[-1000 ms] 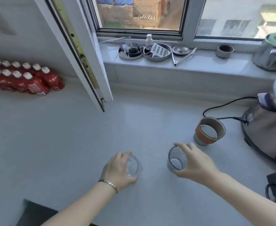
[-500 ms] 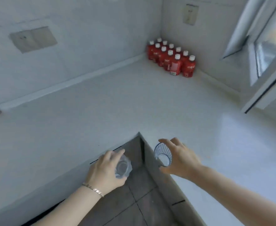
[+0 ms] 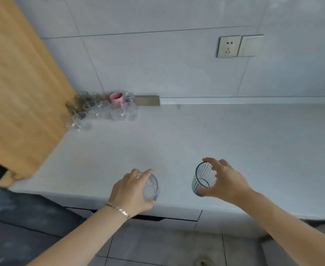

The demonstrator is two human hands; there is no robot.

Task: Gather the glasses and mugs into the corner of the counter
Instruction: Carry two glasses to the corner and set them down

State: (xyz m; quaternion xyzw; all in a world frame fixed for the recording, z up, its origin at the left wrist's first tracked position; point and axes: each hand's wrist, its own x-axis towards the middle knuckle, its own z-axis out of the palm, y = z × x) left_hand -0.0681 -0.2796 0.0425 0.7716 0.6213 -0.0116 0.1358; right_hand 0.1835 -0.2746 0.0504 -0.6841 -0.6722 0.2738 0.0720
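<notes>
My left hand grips a plain clear glass from the side, held over the counter's front edge. My right hand holds a ribbed clear glass by its rim and side, above the white counter. In the far left corner, against the wall and a wooden panel, stands a cluster of several clear glasses with a pink mug among them. Both carried glasses are upright and look empty.
A tall wooden panel bounds the counter on the left. A wall socket and switch sit on the tiled wall at the right. Grey floor tiles show below the counter's front edge.
The view has swung from the window counter, past the corner with red bottles, to this counter section. Both hands have kept hold of their glasses throughout.
</notes>
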